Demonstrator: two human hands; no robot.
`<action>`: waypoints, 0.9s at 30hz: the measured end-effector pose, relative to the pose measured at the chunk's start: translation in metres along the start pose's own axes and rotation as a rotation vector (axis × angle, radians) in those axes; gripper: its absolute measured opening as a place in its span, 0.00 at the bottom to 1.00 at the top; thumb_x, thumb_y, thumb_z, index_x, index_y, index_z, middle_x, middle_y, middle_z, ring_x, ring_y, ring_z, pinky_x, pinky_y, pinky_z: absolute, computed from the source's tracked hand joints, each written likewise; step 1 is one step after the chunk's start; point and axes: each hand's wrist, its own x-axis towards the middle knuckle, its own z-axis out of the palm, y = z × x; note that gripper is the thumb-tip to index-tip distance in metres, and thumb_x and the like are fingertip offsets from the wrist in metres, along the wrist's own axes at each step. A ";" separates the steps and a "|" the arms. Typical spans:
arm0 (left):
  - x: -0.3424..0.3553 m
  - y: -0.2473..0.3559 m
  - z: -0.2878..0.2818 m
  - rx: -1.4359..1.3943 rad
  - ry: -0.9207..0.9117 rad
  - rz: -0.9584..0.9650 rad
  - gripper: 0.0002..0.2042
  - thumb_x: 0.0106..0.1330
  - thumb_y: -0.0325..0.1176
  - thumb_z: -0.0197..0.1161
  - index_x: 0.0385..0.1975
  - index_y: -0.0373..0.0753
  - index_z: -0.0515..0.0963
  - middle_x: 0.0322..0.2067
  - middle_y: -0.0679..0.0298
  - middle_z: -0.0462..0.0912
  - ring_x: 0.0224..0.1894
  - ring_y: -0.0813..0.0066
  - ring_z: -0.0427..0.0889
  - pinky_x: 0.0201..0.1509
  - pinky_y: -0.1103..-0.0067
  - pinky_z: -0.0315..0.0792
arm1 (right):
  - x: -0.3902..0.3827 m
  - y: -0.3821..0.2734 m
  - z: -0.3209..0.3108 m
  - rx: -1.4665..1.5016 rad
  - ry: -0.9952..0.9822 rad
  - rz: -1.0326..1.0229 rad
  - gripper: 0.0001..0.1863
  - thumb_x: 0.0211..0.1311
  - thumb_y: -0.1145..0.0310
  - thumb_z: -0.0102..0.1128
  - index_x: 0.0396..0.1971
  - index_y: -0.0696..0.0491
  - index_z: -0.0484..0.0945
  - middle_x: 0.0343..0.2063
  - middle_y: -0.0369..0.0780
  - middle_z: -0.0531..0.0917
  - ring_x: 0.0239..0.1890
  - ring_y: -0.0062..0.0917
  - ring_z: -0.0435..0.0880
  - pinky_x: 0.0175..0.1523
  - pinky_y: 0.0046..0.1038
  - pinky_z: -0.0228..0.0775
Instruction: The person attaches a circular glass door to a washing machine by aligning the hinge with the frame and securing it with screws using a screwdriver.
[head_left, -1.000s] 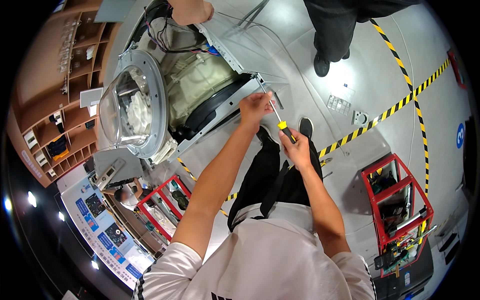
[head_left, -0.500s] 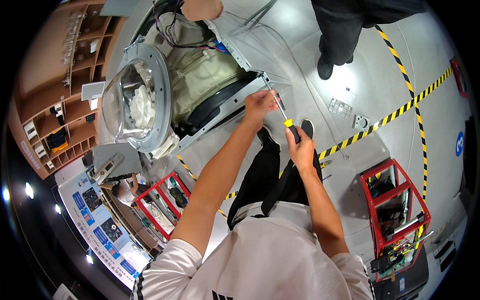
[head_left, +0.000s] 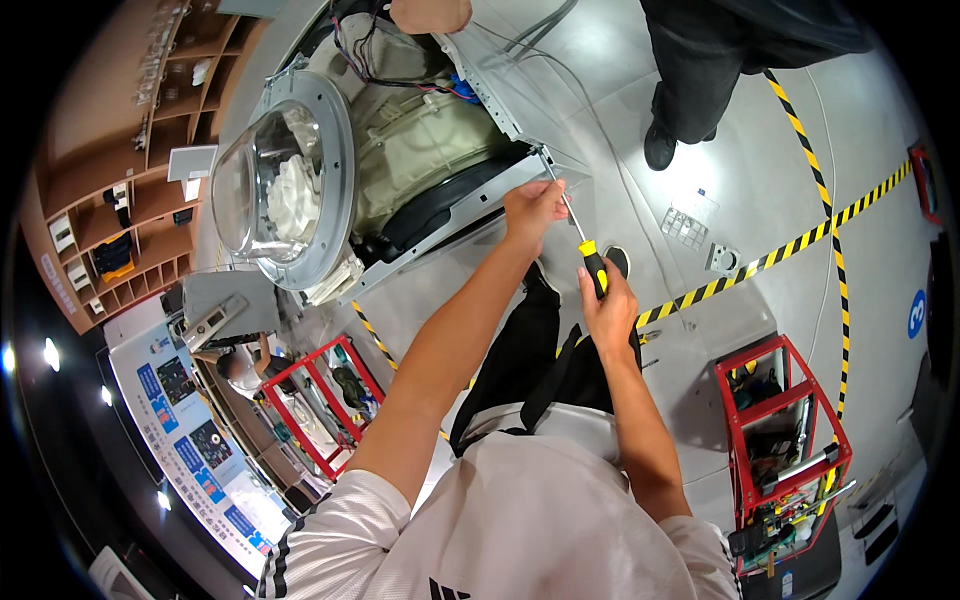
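The head view has us holding a yellow-and-black screwdriver (head_left: 588, 249) slantwise between our two hands, its tip just beyond the left hand, at the corner of a metal frame (head_left: 470, 203); whether it meets a screw is too small to tell. Our left hand (head_left: 533, 212) is pinched nearly closed on the shaft, and our right hand (head_left: 610, 308) is wrapped round the lower handle, thumb along it. Over the last second the right hand has settled slightly further back, baring more handle, while the tip has stayed at that corner, so we judge the work is at the same spot. Left of the left hand is the opened washing machine (head_left: 425, 140) with its clear door bowl (head_left: 240, 200); beyond, another person's hand (head_left: 430, 14) is at its edge. Rightward of our right hand, a gridded plate (head_left: 685, 228) lies on the floor (head_left: 715, 310), near a red rack (head_left: 778, 402).
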 end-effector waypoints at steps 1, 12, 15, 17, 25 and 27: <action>0.000 0.001 0.001 -0.005 0.000 -0.006 0.13 0.57 0.36 0.65 0.30 0.30 0.76 0.27 0.57 0.81 0.25 0.77 0.78 0.32 0.81 0.77 | 0.002 0.003 0.003 0.027 -0.021 0.024 0.20 0.56 0.58 0.61 0.38 0.60 0.76 0.27 0.49 0.80 0.18 0.39 0.77 0.24 0.30 0.68; 0.004 -0.002 0.003 0.024 0.081 0.004 0.14 0.56 0.37 0.66 0.30 0.32 0.72 0.23 0.63 0.77 0.22 0.79 0.75 0.30 0.81 0.76 | 0.014 0.012 -0.008 1.293 -0.592 0.987 0.20 0.63 0.48 0.48 0.37 0.51 0.73 0.14 0.33 0.69 0.07 0.11 0.54 0.12 0.15 0.43; 0.003 0.000 0.009 0.011 0.101 0.001 0.14 0.55 0.37 0.67 0.30 0.32 0.72 0.22 0.64 0.76 0.22 0.80 0.75 0.29 0.81 0.76 | 0.008 0.014 0.004 0.559 -0.162 0.324 0.20 0.60 0.54 0.57 0.41 0.57 0.74 0.17 0.38 0.75 0.11 0.15 0.65 0.17 0.18 0.55; 0.001 0.000 0.010 0.020 0.119 -0.012 0.14 0.55 0.37 0.67 0.30 0.33 0.73 0.22 0.64 0.76 0.23 0.80 0.75 0.29 0.81 0.75 | 0.004 0.002 0.000 0.123 -0.058 0.089 0.20 0.57 0.58 0.60 0.42 0.59 0.76 0.18 0.41 0.77 0.14 0.17 0.71 0.22 0.21 0.63; -0.005 0.007 0.002 0.061 -0.019 -0.069 0.15 0.58 0.40 0.63 0.34 0.33 0.75 0.28 0.62 0.79 0.28 0.78 0.77 0.35 0.79 0.75 | 0.017 0.006 -0.008 1.367 -0.642 1.001 0.20 0.63 0.50 0.50 0.41 0.52 0.71 0.15 0.33 0.69 0.06 0.11 0.51 0.11 0.15 0.41; -0.005 0.010 0.001 0.012 -0.080 -0.079 0.14 0.60 0.39 0.61 0.35 0.32 0.75 0.31 0.61 0.80 0.30 0.76 0.78 0.38 0.78 0.75 | 0.021 0.019 -0.006 1.516 -0.690 1.074 0.21 0.62 0.50 0.52 0.43 0.54 0.70 0.15 0.33 0.68 0.06 0.11 0.52 0.12 0.15 0.41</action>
